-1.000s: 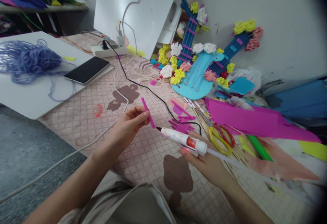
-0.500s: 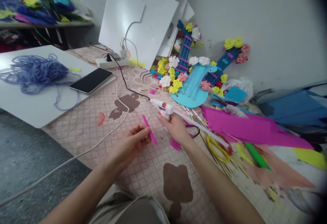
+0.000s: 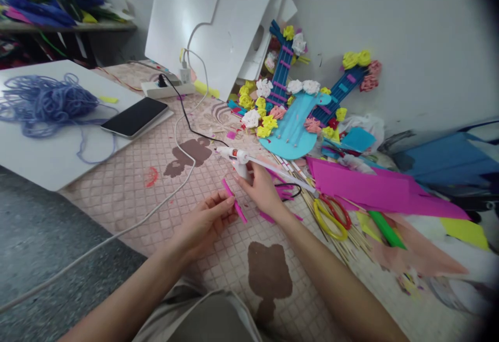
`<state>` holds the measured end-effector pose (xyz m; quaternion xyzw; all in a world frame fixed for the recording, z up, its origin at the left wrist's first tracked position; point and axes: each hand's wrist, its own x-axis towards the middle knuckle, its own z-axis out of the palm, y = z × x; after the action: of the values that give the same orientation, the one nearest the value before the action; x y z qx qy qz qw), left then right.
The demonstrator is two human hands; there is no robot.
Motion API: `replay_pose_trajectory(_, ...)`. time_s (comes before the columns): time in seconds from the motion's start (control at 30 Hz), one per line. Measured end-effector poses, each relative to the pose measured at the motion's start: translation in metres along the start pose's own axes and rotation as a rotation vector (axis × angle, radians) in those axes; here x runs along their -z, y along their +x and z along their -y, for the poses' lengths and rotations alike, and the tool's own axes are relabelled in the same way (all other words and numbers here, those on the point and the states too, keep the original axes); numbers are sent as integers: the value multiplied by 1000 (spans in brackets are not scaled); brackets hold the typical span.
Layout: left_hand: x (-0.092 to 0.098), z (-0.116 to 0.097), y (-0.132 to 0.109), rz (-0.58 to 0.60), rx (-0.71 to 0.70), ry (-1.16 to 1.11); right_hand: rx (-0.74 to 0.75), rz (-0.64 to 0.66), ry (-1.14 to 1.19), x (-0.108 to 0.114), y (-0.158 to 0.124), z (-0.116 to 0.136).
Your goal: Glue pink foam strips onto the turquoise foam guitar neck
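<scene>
Between the thumb and fingers of my left hand [image 3: 214, 214] is a narrow magenta paper strip [image 3: 239, 211], held slantwise above the patterned tablecloth [image 3: 128, 204]. My right hand [image 3: 260, 188] is wrapped round the handle of a white glue gun [image 3: 239, 161], whose nozzle points left, beyond the strip. A long translucent glue stick [image 3: 283, 170] juts out of the gun's back towards the right. Beside my right wrist lie several magenta paper pieces [image 3: 286, 192] and a black cable loop. My right palm hides part of the handle.
Guitar-shaped paper crafts with flowers [image 3: 294, 129] lean at the back. Scissors with yellow handles [image 3: 329, 220], thin sticks and magenta sheets [image 3: 362, 183] lie right. A phone [image 3: 135, 117], blue yarn [image 3: 50, 103] and power strip [image 3: 167, 89] are left. A white cable [image 3: 152, 213] crosses the cloth.
The glue gun in my right hand has moved left and its nozzle has swung further left. My left hand has shifted slightly right with the strip. The view has moved a little.
</scene>
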<state>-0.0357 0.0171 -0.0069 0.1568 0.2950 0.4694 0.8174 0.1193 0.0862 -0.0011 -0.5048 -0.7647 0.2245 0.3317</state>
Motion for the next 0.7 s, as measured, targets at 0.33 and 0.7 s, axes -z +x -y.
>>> replay_pose_trajectory(0.33, -7, 1, -1, -16, 3, 3, -19, -235, -110, 32, -57, 19)
replay_pose_trajectory(0.7, -18, 16, 2, 25, -10, -14, 151, 152, 2, 32, -106, 36)
